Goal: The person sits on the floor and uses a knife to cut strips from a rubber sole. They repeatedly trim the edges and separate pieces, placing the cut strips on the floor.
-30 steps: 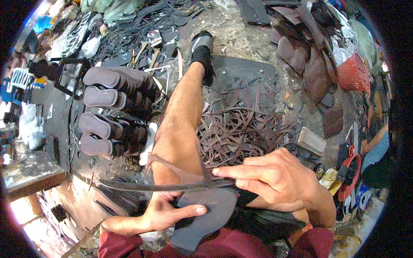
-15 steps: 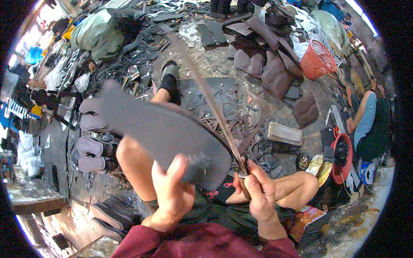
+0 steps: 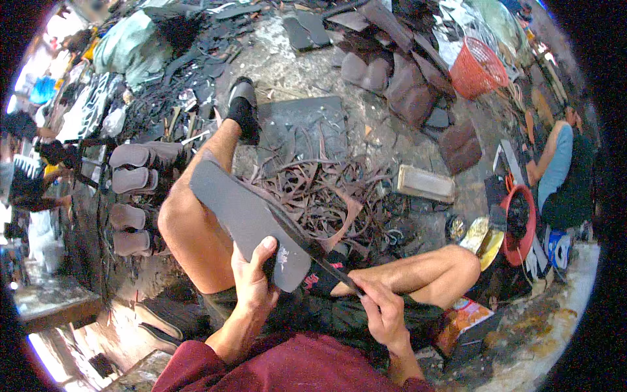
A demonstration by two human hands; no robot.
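My left hand (image 3: 253, 281) grips a grey foam shoe sole (image 3: 245, 206) by its near end, with the thumb pressed on the top face beside a small white mark. The sole is tilted, its far end reaching over my bent left knee. In my right hand (image 3: 382, 307) is a long, thin knife (image 3: 336, 273). Its dark blade runs up and left along the sole's right edge, at or very close to it; exact contact cannot be made out. My fingers hide the handle. Just beyond the sole lies a tangle of brown trimmed strips (image 3: 304, 186).
Stacked soles (image 3: 130, 179) stand left of my knee. A whitish rectangular block (image 3: 426, 183) lies right of the strips. Farther off are brown sole sheets (image 3: 411, 91), a red-orange basket (image 3: 479, 70) and a red basin (image 3: 520, 225). Another person's leg (image 3: 555, 157) shows at the right.
The knife has swung down from pointing up and away to lying along the sole's edge. The sole has moved lower and turned more steeply. My right hand has shifted slightly down.
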